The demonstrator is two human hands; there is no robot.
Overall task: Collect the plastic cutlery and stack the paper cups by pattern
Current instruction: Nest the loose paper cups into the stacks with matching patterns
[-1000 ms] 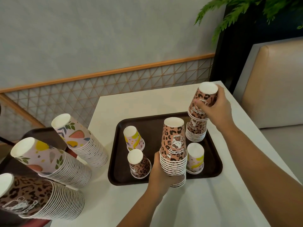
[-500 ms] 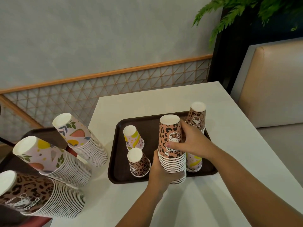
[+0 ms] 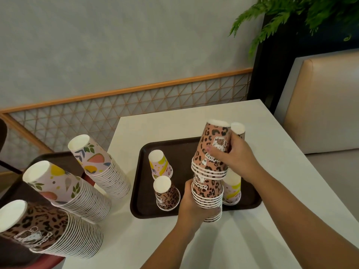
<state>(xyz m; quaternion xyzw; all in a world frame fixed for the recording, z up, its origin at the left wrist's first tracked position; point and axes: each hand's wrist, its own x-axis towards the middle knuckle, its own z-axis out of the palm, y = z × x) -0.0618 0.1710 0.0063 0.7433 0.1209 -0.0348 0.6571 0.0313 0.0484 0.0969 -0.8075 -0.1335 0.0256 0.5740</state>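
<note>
On the brown tray [image 3: 139, 183], my left hand [image 3: 194, 210] grips the bottom of an upside-down stack of leopard-print cups [image 3: 207, 197]. My right hand [image 3: 235, 158] is closed around the upper leopard cups [image 3: 212, 146], which sit raised and slightly tilted on that lower stack. Behind my right hand shows the top of another leopard stack [image 3: 238, 129]. Single upside-down cups stand on the tray: a fruit-print one [image 3: 160, 166], a leopard one [image 3: 166, 194], and a fruit-print one [image 3: 232, 191] behind the held stack. No cutlery is in view.
To the left, three long cup stacks lean over a second dark tray [image 3: 58, 158]: two fruit-print stacks [image 3: 103, 169] [image 3: 66, 191] and one leopard stack [image 3: 50, 233]. The white table [image 3: 252, 239] meets the wall at the back. A padded bench [image 3: 320, 105] stands on the right.
My right hand set a leopard cup on the back right stack, moved to the front stack and now holds its upper cups higher. My left hand has kept hold of the stack's base.
</note>
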